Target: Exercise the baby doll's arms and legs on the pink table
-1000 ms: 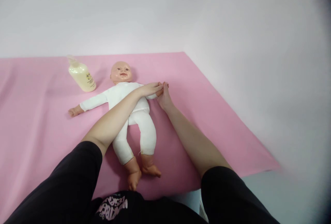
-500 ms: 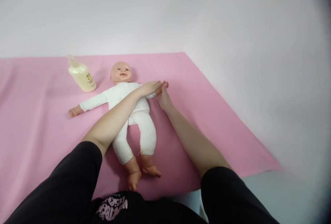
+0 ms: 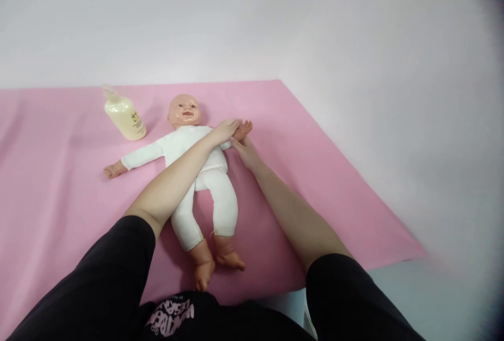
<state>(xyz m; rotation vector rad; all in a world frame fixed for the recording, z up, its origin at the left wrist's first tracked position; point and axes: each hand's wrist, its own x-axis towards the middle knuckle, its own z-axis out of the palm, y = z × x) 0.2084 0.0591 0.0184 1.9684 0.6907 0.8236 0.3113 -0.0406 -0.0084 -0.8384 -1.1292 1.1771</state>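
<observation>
Bottle, rounded, glossy and pale yellow, stands on softly creased pink cloth; rightward, a white-fabric doll with smooth moulded head lies face-up. Left hand closes its grip over the doll's outstretched forearm; right hand touches the near side, its closure hidden.

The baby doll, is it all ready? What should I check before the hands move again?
1. Doll lying face up on the pink cloth: ok.
2. Left hand resting on one doll arm: ok.
3. Right hand at that same arm: ok.
4. Gentle grip: cannot tell, pressing doesn't show.
5. Bottle standing apart from both hands: ok.
6. Doll's feet safely inside the near edge: cannot tell, the black shirt hides some of it.
</observation>
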